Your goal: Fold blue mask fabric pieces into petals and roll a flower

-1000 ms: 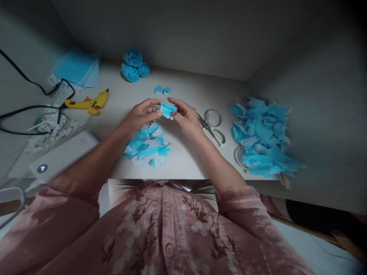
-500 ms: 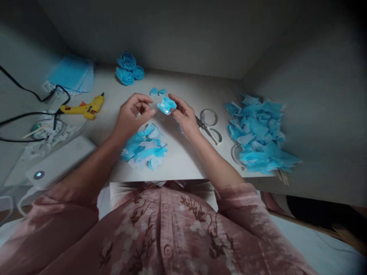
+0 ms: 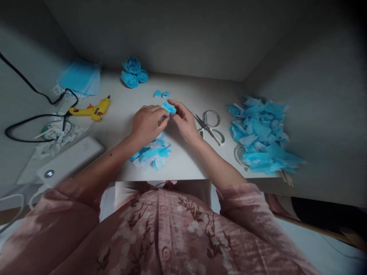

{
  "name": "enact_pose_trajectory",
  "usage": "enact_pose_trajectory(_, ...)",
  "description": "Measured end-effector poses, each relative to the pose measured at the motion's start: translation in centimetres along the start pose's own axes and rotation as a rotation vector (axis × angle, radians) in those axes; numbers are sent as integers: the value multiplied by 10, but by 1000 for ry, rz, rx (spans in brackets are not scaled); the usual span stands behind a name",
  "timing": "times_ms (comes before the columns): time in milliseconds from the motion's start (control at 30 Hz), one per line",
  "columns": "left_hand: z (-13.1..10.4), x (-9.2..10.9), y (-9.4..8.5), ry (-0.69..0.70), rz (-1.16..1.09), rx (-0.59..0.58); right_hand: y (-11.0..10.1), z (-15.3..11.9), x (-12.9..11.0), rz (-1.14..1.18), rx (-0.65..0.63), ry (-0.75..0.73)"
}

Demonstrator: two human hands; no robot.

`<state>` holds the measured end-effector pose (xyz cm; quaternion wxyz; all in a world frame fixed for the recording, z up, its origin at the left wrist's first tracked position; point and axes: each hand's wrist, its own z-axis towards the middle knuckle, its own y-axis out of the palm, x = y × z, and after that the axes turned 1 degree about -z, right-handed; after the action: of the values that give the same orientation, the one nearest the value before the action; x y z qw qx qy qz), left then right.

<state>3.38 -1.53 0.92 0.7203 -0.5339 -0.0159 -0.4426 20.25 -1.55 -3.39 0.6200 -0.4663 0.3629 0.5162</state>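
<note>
Between my two hands is a small rolled blue fabric flower point(image 3: 168, 107), held up above the table. My right hand point(image 3: 184, 121) grips its right side between thumb and fingers. My left hand point(image 3: 149, 124) is closed against its left and lower side, fingers bent and pinching its edge. Part of the flower is hidden behind the fingers. Beneath my left hand lies a heap of blue and white fabric scraps point(image 3: 155, 154), partly covered by the wrist. Just beyond the flower, two small blue petals point(image 3: 161, 94) rest on the table.
Scissors point(image 3: 210, 130) lie right of my hands, before a large pile of blue fabric pieces point(image 3: 260, 130). Three finished blue roses point(image 3: 133, 72) stand at the back. On the left are a yellow glue gun point(image 3: 93, 110), stacked blue masks point(image 3: 80, 78), a white power bank point(image 3: 70, 160) and cables.
My left hand has come in from the left, turned over and closed on the flower. The right hand keeps its hold. The whole view has shifted slightly.
</note>
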Motion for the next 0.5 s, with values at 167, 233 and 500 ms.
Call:
enact_pose_trajectory(167, -19, -3, -37, 58, 66, -11, -9, 7, 14, 70, 40, 89)
enact_pose_trajectory(233, -36, -12, -67, -7, 126, 86, -14, 11, 19, 99, 59, 128)
enact_pose_trajectory(500, -124, -68, -164, -703, 399, 306, -26, 23, 33, 137, 98, 139)
